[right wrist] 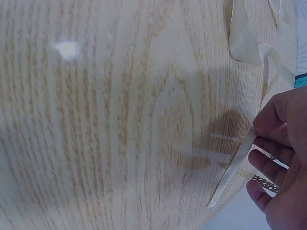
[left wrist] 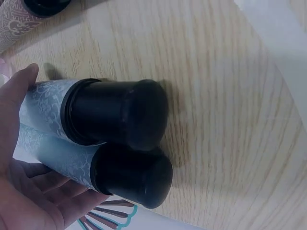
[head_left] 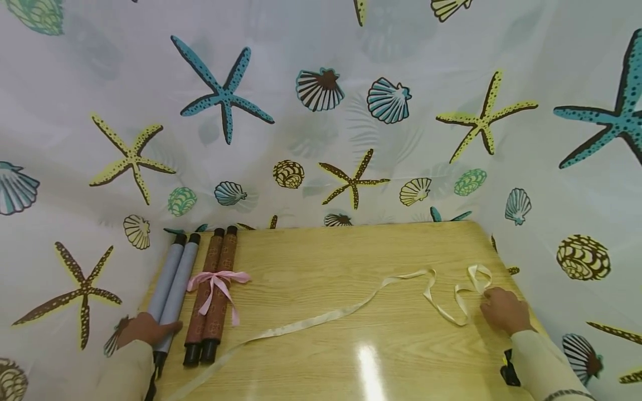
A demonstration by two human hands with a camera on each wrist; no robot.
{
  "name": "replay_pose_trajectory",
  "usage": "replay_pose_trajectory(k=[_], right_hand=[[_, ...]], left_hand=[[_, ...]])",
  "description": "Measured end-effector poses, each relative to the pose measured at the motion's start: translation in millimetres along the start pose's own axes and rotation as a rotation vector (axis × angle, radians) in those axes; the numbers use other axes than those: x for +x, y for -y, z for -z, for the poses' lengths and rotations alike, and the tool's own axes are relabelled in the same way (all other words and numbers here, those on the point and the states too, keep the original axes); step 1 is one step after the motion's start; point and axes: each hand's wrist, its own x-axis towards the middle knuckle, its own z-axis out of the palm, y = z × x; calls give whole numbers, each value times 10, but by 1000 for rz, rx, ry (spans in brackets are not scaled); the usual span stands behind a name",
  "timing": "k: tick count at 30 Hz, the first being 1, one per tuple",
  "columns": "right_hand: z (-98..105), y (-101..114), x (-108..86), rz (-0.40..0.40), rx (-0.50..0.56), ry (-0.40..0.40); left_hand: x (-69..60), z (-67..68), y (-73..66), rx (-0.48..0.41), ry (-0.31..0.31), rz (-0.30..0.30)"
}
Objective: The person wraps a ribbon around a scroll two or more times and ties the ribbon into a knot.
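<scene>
Two light blue-grey scrolls (head_left: pixel 174 289) with black end caps lie side by side at the table's left edge. My left hand (head_left: pixel 145 329) is curled round their lower part; in the left wrist view the thumb lies on one side of the scrolls (left wrist: pixel 45 108) and the fingers of the hand (left wrist: pixel 29 187) on the other. A long cream ribbon (head_left: pixel 321 318) runs across the table, looping at the right. My right hand (head_left: pixel 504 311) pinches it near the right edge; in the right wrist view a ribbon end (right wrist: pixel 230 175) extends from the thumb and finger of the hand (right wrist: pixel 283 153).
Right of the blue-grey scrolls, two brown scrolls (head_left: pixel 219 301) are tied with a pink ribbon bow (head_left: pixel 215 278). A small black object (head_left: pixel 510 370) is beside my right sleeve. White cloth (head_left: pixel 321 133) printed with starfish and shells surrounds the wooden table (head_left: pixel 311 262).
</scene>
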Motion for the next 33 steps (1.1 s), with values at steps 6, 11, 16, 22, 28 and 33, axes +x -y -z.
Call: replay_pose_trajectory(k=[6,11,16,22,28,33], right_hand=[[-14,-4,-4,-11,0,2],[-44,-22,-5,6,3,-8],[-44,-14,-2,11,5,-34],[-29,9,-10,3,-4,-15],[-16,39,-24,-2,0,-15],[-22,20,-19,5,5,-16]], left_hand=[[-14,14,-37,-31,-40,15],[-47,27,-62,-58,-126,3],[-76,39,-86,-58,-160,-14],[-141,60,-132,-50,-192,-26],[-172,62,-166,-43,-200,-32],[-202,57,-230,-46,-217,-54]])
